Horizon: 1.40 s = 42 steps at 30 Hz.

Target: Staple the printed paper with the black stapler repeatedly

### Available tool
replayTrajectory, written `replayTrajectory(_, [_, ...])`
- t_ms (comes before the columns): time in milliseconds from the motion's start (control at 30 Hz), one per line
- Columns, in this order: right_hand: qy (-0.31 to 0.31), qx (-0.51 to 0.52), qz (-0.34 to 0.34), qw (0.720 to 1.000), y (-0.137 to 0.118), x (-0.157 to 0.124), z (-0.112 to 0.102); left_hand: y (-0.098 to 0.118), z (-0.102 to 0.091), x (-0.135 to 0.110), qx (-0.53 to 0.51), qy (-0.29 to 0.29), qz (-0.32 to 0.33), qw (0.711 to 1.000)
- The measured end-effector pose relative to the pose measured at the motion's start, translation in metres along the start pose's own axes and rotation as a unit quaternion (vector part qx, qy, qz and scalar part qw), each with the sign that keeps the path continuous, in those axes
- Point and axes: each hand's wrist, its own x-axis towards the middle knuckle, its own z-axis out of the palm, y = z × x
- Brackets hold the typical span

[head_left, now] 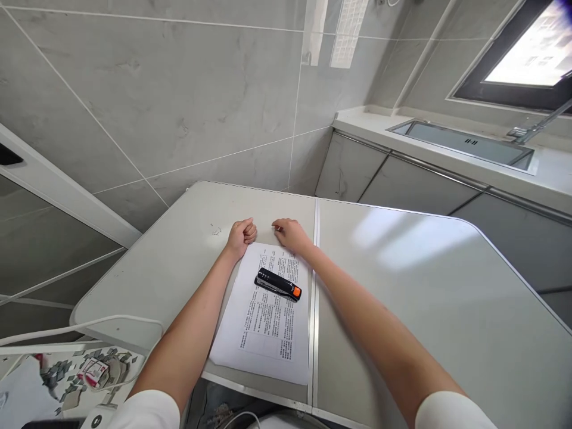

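A stack of printed paper sheets (263,348) lies on the table, just left of its seam. Across the upper half of the pages rests a black stapler (277,284), its orange-marked end pointing right. My left hand (242,234) is closed in a fist at the top left corner of the paper, with nothing showing in it. My right hand (289,234) rests by the top right corner, fingers curled loosely inward and nothing visible in them. A short gap of tabletop separates the two hands, and neither touches the stapler.
The white folding table (424,298) has a metal-edged seam (313,310). Tiny dark marks (216,231) lie left of my left hand. A white cable (111,319) crosses the left edge. A cluttered lower shelf (71,402) is at lower left; a sink (465,143) is at right.
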Motion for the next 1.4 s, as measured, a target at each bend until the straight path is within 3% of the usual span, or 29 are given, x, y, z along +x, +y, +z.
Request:
replayTrajectory(200, [-0.011, 0.000, -0.030, 0.999, -0.001, 0.006, 0.006, -0.002, -0.003, 0.002, 0.020, -0.028, 0.016, 0.999])
replayTrajectory(367, [0.072, -0.002, 0.015, 0.997, 0.023, -0.030, -0.029, -0.002, -0.004, 0.001, 0.039, -0.036, 0.021, 0.998])
replayTrajectory(467, [0.102, -0.056, 0.102, 0.988, 0.062, -0.077, -0.067, -0.003, -0.004, 0.001, 0.032, -0.027, 0.012, 0.999])
replayTrajectory(567, [0.124, -0.132, 0.173, 0.968, 0.112, -0.142, -0.113, -0.004, -0.004, 0.001, 0.033, -0.028, 0.014, 0.999])
replayTrajectory(700, [0.170, -0.222, 0.300, 0.912, 0.162, -0.232, -0.165, -0.005, -0.004, 0.002, 0.045, -0.047, 0.029, 0.997])
replayTrajectory(800, [0.213, -0.251, 0.366, 0.871, 0.174, -0.270, -0.181, -0.004, -0.004, 0.002, 0.064, -0.055, 0.039, 0.996])
replayTrajectory(1000, [0.165, -0.297, 0.350, 0.873, 0.167, -0.267, -0.176, -0.002, 0.000, -0.001, 0.095, -0.054, 0.048, 0.993])
replayTrajectory(1300, [0.153, -0.262, 0.389, 0.870, 0.171, -0.262, -0.179, -0.001, 0.002, -0.001, 0.167, -0.057, 0.060, 0.982])
replayTrajectory(1400, [0.149, -0.249, 0.398, 0.870, 0.169, -0.262, -0.180, -0.003, 0.006, -0.004, 0.240, -0.049, 0.086, 0.966])
